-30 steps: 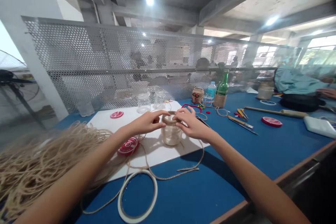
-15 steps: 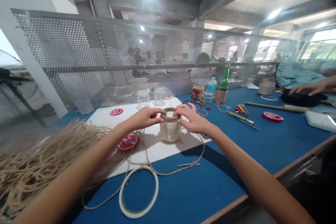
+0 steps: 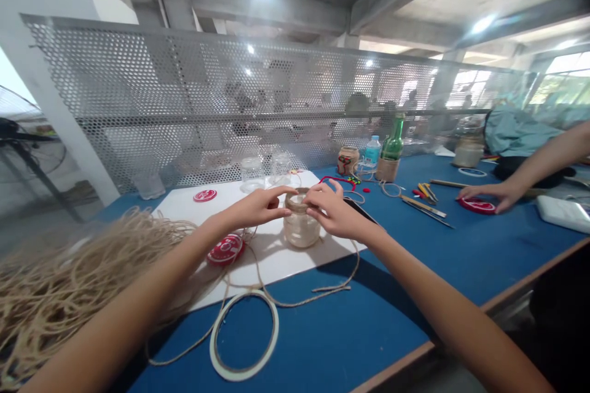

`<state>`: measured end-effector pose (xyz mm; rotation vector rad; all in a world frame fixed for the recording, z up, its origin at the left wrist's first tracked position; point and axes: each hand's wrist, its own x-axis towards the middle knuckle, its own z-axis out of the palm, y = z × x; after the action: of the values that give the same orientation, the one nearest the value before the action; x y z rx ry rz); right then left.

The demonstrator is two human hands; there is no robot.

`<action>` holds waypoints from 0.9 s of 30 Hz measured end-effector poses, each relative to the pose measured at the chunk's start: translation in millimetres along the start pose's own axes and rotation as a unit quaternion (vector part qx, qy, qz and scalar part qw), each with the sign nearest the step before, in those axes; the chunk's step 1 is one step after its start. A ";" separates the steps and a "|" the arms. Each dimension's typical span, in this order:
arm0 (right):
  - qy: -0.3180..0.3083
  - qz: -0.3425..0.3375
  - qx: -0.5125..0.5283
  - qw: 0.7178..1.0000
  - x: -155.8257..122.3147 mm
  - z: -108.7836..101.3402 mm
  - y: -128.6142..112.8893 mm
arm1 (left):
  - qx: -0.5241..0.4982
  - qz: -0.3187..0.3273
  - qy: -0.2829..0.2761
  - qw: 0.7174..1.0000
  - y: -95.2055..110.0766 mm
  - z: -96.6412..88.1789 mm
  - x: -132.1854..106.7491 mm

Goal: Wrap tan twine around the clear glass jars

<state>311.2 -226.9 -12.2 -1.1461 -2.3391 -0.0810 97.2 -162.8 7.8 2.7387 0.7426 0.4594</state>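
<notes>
A glass jar (image 3: pixel 301 233) stands upright on the white board, with brown twine (image 3: pixel 293 200) wound round its neck. From the left, my left hand (image 3: pixel 262 205) pinches the jar's neck between thumb and fingers. On the opposite side my right hand (image 3: pixel 332 210) is closed at the rim, its fingertips against the twine. Part of the neck is hidden behind my right fingers. Loose twine (image 3: pixel 295 305) curls over the board and the blue table in front of the jar. Left of it lies a red tape roll (image 3: pixel 225 249).
A heap of twine (image 3: pixel 92 282) fills the left side. A white tape ring (image 3: pixel 214 350) lies in front. Behind stand clear jars (image 3: pixel 252 173) and a green bottle (image 3: pixel 393 141). At right are cutters (image 3: pixel 424 206) and a co-worker's hand (image 3: pixel 502 193) on another red roll (image 3: pixel 474 205).
The jar has turned or shifted slightly to the right under my hands. The co-worker's hand has moved from the black object to the red roll.
</notes>
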 end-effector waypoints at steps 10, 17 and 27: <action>-0.021 -0.003 0.008 1.000 -0.2 -3.0 16.8 | 0.007 0.003 0.038 0.999 -11.4 0.4 0.3; 0.018 0.010 -0.027 0.999 0.5 -3.7 3.4 | 0.029 -0.019 0.055 0.998 1.0 5.6 1.6; 0.020 0.002 -0.057 0.998 2.9 9.7 6.4 | 0.031 -0.027 0.056 0.998 4.8 8.8 5.4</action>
<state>310.3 -218.0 -20.3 -1.1916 -2.3222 -0.2362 107.0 -165.5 2.7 2.7607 0.8707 0.5926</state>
